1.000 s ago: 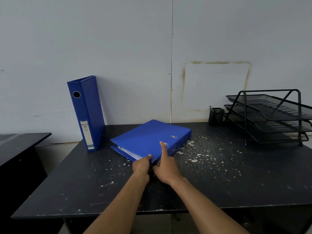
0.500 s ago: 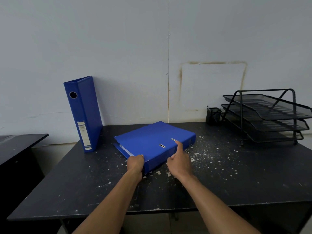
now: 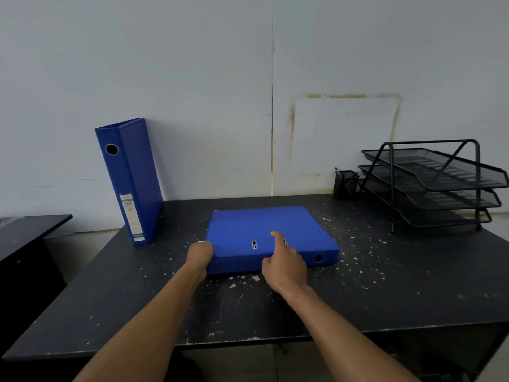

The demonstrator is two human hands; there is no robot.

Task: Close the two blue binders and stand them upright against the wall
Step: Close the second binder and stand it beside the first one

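One blue binder point(image 3: 129, 180) stands upright at the table's back left, leaning against the white wall point(image 3: 192, 92), spine toward me. The second blue binder point(image 3: 261, 230) lies flat and closed in the middle of the black table point(image 3: 385, 285), its spine facing me. My left hand point(image 3: 199, 256) grips the binder's near left corner. My right hand point(image 3: 285, 264) rests against the spine, with its index finger stretched over the top cover beside the metal slots.
A black three-tier mesh tray rack point(image 3: 432, 186) stands at the back right with a small black pen cup point(image 3: 344, 184) beside it. Another dark desk point(image 3: 27, 232) sits lower to the left. White paint flecks dot the tabletop.
The flat binder has been turned from a diagonal lie so its spine faces me squarely. My hands have spread apart along its near edge.
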